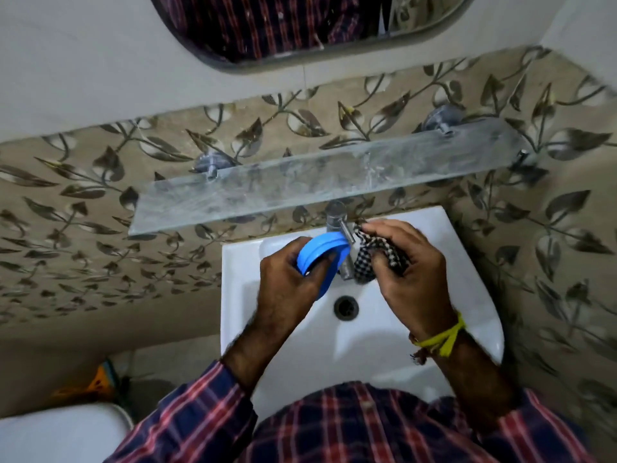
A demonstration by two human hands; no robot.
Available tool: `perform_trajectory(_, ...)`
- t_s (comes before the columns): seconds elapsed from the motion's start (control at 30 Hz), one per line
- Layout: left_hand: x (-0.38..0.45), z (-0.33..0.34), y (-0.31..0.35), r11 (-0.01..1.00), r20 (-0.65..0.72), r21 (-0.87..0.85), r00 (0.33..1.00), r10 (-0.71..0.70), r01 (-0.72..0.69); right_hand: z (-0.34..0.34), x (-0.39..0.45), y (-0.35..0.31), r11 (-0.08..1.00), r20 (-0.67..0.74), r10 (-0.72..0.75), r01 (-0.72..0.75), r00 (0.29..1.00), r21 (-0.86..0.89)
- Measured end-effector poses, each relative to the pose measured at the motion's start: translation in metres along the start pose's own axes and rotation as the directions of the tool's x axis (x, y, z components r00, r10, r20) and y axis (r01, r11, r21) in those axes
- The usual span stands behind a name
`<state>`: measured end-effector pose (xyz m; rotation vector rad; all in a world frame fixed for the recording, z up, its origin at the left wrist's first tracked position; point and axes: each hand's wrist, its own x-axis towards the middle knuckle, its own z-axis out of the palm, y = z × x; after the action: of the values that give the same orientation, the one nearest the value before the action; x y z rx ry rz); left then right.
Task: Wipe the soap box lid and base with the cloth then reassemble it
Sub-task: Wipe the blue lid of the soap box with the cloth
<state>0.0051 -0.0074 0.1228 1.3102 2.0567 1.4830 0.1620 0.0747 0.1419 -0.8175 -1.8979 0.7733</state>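
White basin (417, 315) under both hands. Blue soap box part (322, 253), lid or base not distinguishable, clamped in curled left hand (287, 282), tilted, long axis running up-right toward tap (344, 228). Checked cloth (377, 259) bunched in right hand (407, 265), fingers closed round it. Cloth just right of blue part, not touching; likely next: cloth leftward onto blue rim. Other half out of sight.

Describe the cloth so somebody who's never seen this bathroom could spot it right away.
Start at the white sink against the leaf-patterned wall and look above its basin, just right of the metal tap. The cloth is bunched in the right hand. Its black-and-white check sets it apart from the plain blue soap box part held in the left hand.
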Motion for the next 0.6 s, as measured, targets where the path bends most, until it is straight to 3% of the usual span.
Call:
perform_trajectory(0.1, -0.005, 0.001, -0.002, 0.996, 0.022, 0.035, 0.997, -0.079, 0.079, 0.009, 0.002, -0.02, 0.964, 0.159, -0.186, 0.212, 0.97, -0.159)
perform_trajectory(0.23, -0.005, -0.005, -0.007, 0.985, 0.005, 0.137, 0.994, -0.105, 0.103, 0.023, -0.005, -0.042, 0.924, 0.397, -0.151, 0.272, 0.905, -0.268)
perform_trajectory(0.33, -0.011, -0.006, -0.004, 0.984, -0.006, 0.169, 0.998, -0.063, 0.063, 0.019, -0.015, -0.04, 0.891, 0.404, -0.205, 0.34, 0.892, -0.3)
perform_trajectory(0.47, -0.018, -0.002, -0.001, 0.987, -0.011, 0.148, 0.998, -0.066, 0.067, 0.022, -0.007, -0.043, 0.921, 0.377, -0.124, 0.248, 0.918, -0.301)
perform_trajectory(0.6, -0.01, -0.008, -0.007, 0.997, -0.013, 0.054, 0.998, -0.061, 0.062, 0.024, -0.019, -0.037, 0.897, 0.348, -0.27, 0.366, 0.898, -0.249)
